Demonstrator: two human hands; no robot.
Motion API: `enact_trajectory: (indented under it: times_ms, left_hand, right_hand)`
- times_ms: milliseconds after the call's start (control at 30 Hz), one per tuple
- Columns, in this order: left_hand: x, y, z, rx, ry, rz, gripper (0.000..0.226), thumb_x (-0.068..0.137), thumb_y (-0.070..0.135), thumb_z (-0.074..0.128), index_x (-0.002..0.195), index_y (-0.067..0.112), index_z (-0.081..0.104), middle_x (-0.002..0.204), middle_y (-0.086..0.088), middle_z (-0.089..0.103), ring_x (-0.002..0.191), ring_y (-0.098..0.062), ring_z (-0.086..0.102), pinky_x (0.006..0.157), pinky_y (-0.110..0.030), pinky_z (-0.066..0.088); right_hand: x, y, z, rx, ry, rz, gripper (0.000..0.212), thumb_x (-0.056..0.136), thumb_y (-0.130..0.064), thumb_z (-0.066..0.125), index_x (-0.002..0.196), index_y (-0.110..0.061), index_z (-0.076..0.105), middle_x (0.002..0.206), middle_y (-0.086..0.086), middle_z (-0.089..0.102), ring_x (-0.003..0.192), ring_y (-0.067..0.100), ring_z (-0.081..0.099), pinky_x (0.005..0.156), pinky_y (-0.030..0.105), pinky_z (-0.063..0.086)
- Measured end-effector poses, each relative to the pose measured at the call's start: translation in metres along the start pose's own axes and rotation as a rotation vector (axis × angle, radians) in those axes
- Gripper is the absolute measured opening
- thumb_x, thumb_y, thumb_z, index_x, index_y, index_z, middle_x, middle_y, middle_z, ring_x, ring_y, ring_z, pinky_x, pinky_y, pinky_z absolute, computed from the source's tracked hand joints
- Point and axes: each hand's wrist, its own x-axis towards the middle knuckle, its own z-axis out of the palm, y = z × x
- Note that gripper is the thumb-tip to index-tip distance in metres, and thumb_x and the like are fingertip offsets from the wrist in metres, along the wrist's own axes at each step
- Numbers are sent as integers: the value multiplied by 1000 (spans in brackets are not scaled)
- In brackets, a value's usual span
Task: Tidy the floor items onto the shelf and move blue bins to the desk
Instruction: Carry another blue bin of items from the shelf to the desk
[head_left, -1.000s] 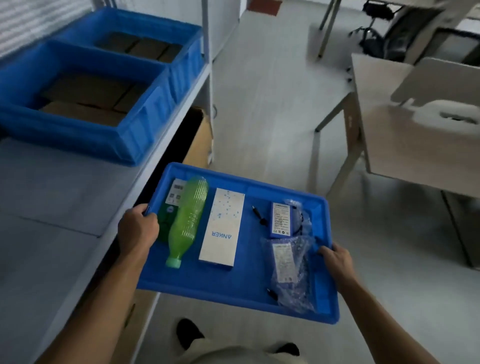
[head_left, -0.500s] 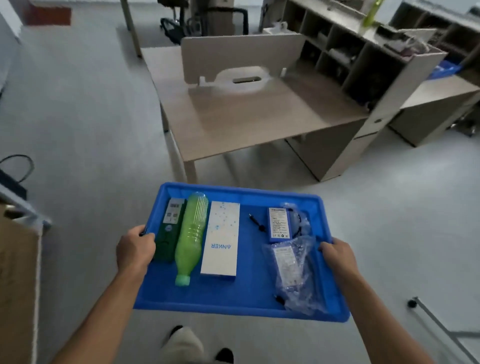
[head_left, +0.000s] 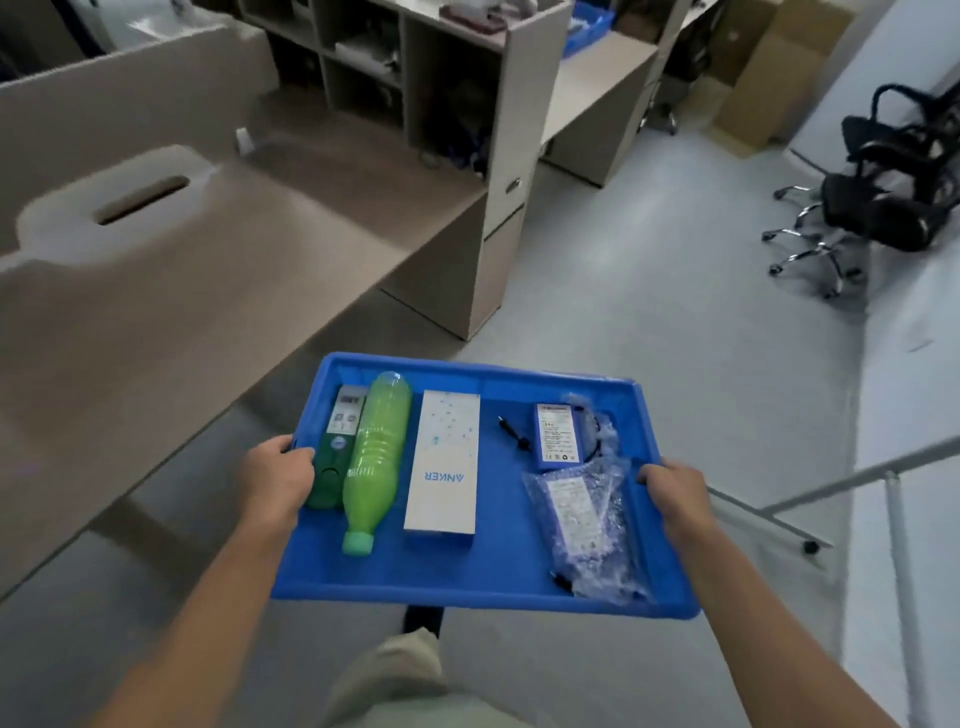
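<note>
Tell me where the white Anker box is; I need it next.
In the head view, the white Anker box lies mid-tray in the blue plastic bin, right of the green plastic bottle.

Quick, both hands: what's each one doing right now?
Left hand: closed on the bin's left rim.
Right hand: closed on the bin's right rim.

One head view, looking forward and down; bin (head_left: 483, 592) close below, desk (head_left: 171, 312) left, floor (head_left: 675, 312) beyond.
</note>
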Motion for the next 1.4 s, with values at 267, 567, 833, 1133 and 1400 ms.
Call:
enact_trajectory:
  times_ms: [267, 567, 833, 1133, 1400]
  left_hand:
    - [97, 213, 169, 217, -164, 214, 15, 82, 18, 58, 69, 26, 60, 79, 1, 65, 79, -26, 60, 76, -41, 52]
    - [171, 386, 401, 204, -236, 218, 22, 85, 17, 59, 66, 27, 58, 71, 6, 60, 69, -19, 56, 72, -38, 49]
    - [229, 547, 555, 102, -223, 144, 16, 90, 21, 56, 75, 22, 58, 73, 2, 58, 69, -20, 54, 62, -32, 43]
    - [377, 701, 707, 76, -152, 87, 20, 85, 23, 55, 66, 21, 59, 75, -4, 62, 69, -26, 54, 73, -38, 49]
    - [500, 836, 790, 26, -29, 10, 27, 87, 13, 51, 61, 21, 52, 72, -4, 58, 70, -28, 52, 69, -35, 45]
  right_hand:
    - [151, -77, -63, 181, 182, 145, 11, 79, -2, 58, 69, -5, 61, 59, 9, 50, 55, 23, 43, 57, 33, 33]
    - [387, -158, -139, 267, 249, 186, 14, 80, -2, 57, 68, -6, 60, 62, 11, 51, 59, 23, 44, 59, 36, 33]
    - [592, -298, -213, 195, 231, 134, 21, 83, -2, 58, 62, -7, 57, 61, 12, 53, 57, 25, 46, 58, 36, 34]
    - [838, -459, -202, 221, 204, 99, 10, 83, -3, 59, 74, -5, 55, 69, 9, 43, 67, 22, 38, 65, 37, 29]
    - [1013, -620, -178, 185, 109, 30, 10, 83, -6, 57, 75, -8, 62, 70, 11, 51, 66, 22, 43, 61, 34, 32]
